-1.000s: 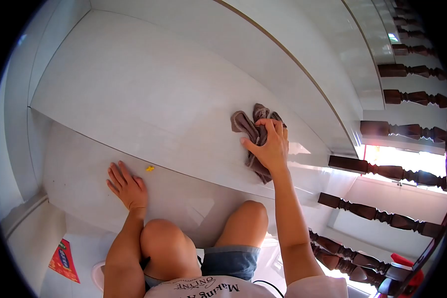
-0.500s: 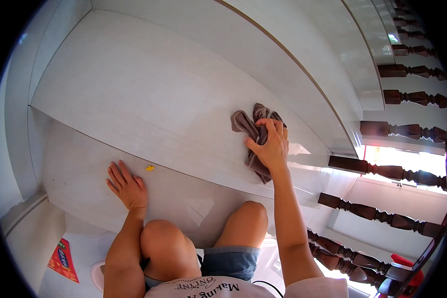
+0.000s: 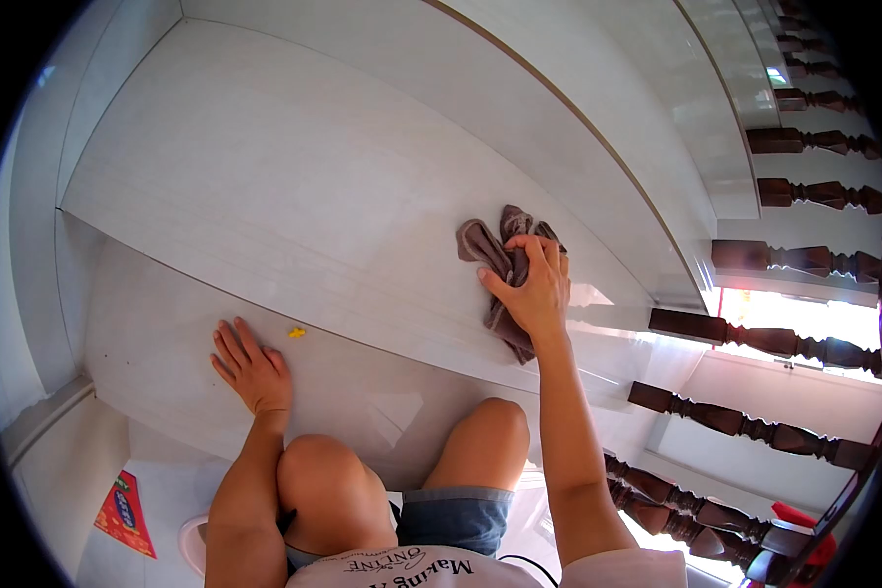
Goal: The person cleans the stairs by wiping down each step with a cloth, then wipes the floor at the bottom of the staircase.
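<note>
A crumpled brown cloth (image 3: 506, 265) lies on the pale stair tread (image 3: 294, 167), toward its railing end. My right hand (image 3: 539, 289) grips it from above with bent fingers, thumb on the near side; part of the cloth is hidden under the palm. On the lower step (image 3: 167, 323) my left hand (image 3: 252, 367) rests flat, fingers spread, holding nothing. Just right of its fingertips is a small yellow object (image 3: 297, 332), too small to name, close to the foot of the riser.
Dark turned wooden balusters (image 3: 784, 338) run along the right side. Higher steps (image 3: 617, 127) rise at the upper right, and a white wall (image 3: 29, 245) borders the left. My bent knees (image 3: 328, 490) are at the bottom. A red printed sheet (image 3: 125, 514) shows at lower left.
</note>
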Available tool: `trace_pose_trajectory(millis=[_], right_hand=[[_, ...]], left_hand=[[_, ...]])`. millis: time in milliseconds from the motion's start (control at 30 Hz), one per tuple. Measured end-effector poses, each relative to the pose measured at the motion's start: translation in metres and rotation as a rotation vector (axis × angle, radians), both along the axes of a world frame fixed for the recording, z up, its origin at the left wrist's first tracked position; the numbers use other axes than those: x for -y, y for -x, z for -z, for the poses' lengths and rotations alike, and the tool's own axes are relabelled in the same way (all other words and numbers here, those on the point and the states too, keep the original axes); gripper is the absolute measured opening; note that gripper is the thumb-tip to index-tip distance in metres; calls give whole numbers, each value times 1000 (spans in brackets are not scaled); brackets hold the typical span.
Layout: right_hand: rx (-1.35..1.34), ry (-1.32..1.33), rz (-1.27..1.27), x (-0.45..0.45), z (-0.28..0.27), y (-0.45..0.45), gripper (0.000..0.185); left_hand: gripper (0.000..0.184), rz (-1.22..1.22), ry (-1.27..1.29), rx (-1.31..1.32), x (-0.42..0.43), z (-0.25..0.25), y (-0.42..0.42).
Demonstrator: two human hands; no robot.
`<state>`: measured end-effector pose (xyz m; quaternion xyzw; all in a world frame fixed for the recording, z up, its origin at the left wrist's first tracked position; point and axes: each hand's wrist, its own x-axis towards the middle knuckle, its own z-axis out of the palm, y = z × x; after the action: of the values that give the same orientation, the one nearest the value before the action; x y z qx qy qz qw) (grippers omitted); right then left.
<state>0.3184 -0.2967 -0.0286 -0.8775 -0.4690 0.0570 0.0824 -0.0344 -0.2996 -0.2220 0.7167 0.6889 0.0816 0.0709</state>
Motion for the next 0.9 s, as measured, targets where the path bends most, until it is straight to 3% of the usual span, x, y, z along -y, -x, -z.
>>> trace_pose_trajectory(millis=[233, 367, 433, 533, 600, 667, 767, 833, 867, 900], right_hand=[[9, -4, -23, 1, -1, 0, 44], [85, -218, -138, 12, 15, 7, 38], [111, -275, -181, 5, 25, 53, 36], [-111, -244, -452, -29, 27, 164, 34], [-236, -147, -698, -40, 0, 243, 28], [-590, -203, -753, -36, 16, 286, 28], [-772, -472, -526, -18, -23, 244, 33], [-577, -527, -393, -4, -44, 167, 39], [-476, -736, -460, 5, -23, 112, 38], [-685, -782, -85, 24, -11, 74, 38]], left_hand=[[66, -2, 9, 5, 0, -2, 0], [65, 2, 12, -10, 0, -4, -2], [65, -6, 23, -20, 0, -4, -2], [66, 12, 0, -16, 0, 2, 1], [66, 25, -25, -7, -1, 6, 3], [67, 41, -15, 9, 1, 3, 3], [68, 19, 111, 98, -2, -17, 2], [69, 5, 104, 95, -1, -16, 1], [70, 6, 12, -4, 0, -1, 1], [70, 2, 22, -6, 0, -1, 2]])
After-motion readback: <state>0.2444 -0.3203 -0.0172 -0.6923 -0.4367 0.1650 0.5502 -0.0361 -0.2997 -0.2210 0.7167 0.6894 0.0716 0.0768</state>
